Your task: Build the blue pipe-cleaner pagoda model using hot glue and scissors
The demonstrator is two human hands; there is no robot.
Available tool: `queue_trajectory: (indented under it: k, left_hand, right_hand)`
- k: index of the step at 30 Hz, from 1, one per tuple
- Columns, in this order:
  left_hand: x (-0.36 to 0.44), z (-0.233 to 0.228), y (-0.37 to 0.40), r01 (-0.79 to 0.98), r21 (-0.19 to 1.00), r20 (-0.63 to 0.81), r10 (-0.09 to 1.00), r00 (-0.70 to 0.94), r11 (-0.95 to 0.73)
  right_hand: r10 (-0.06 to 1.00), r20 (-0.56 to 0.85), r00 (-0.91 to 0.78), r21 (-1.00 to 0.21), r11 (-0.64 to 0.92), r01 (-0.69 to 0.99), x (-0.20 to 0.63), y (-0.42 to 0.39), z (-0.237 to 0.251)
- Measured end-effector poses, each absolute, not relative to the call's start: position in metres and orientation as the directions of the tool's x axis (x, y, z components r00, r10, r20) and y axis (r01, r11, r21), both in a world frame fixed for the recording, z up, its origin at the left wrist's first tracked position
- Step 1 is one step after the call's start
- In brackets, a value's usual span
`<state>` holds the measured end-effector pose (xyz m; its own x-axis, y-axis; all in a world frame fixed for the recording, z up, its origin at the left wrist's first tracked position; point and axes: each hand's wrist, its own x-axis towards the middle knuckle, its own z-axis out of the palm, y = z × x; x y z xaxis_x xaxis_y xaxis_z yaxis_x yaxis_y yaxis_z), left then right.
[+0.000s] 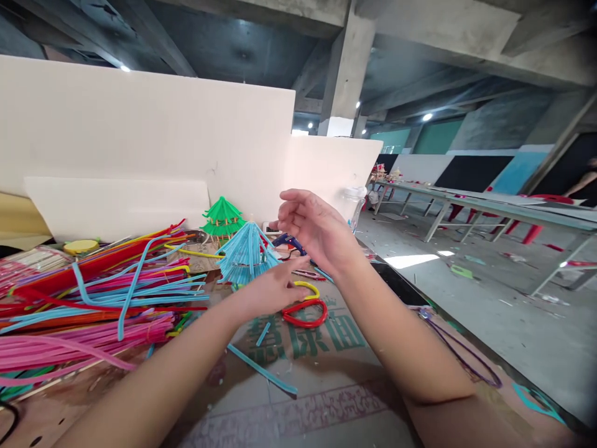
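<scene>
My left hand [273, 287] reaches forward over the cardboard-covered table [326, 398], fingers extended beside a yellow loop [308, 287] and a red pipe-cleaner loop [305, 314], holding nothing that I can see. My right hand [313, 225] hovers above it, fingers apart and empty, just over a blue glue gun [290, 241]. A light-blue pipe-cleaner umbrella shape [245, 252] stands just beyond my left hand, and a green tiered one [222, 218] stands behind it.
A big pile of coloured pipe cleaners [93, 292] covers the left of the table. White foam boards [140, 124] stand along the back. A loose blue pipe cleaner [261, 370] lies near me. Long tables [466, 202] and red chairs stand across the concrete floor on the right.
</scene>
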<state>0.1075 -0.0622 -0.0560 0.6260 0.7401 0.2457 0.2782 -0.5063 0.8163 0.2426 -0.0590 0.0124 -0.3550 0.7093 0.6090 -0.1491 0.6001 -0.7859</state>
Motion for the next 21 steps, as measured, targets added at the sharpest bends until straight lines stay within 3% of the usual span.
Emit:
queue_trajectory:
  k: [6, 9, 11, 17, 19, 21]
  left_hand:
    - [0.117, -0.074, -0.055, 0.25, 0.845, 0.205, 0.718, 0.665, -0.473]
    - [0.112, -0.061, -0.056, 0.344, 0.837, 0.134, 0.768, 0.626, -0.426]
    - [0.104, -0.049, -0.055, 0.313, 0.882, 0.116, 0.805, 0.583, -0.353]
    - [0.083, -0.02, -0.056, 0.034, 0.909, 0.368, 0.838, 0.403, -0.416]
    - [0.082, -0.013, -0.064, 0.146, 0.866, 0.382, 0.822, 0.421, -0.478]
    - [0.08, -0.006, -0.075, 0.366, 0.771, 0.36, 0.831, 0.424, -0.521]
  right_hand:
    - [0.69, 0.634, -0.349, -0.772, 0.595, -0.225, 0.248, -0.061, 0.017]
    - [0.704, 0.629, -0.33, -0.776, 0.595, -0.21, 0.253, -0.059, 0.019]
    - [0.706, 0.635, -0.312, -0.772, 0.587, -0.245, 0.257, -0.057, 0.021]
    - [0.721, 0.624, -0.301, -0.772, 0.506, -0.385, 0.253, -0.058, 0.021]
    - [0.726, 0.602, -0.333, -0.787, 0.469, -0.4, 0.246, -0.058, 0.017]
    - [0.716, 0.6, -0.357, -0.791, 0.463, -0.4, 0.243, -0.055, 0.015]
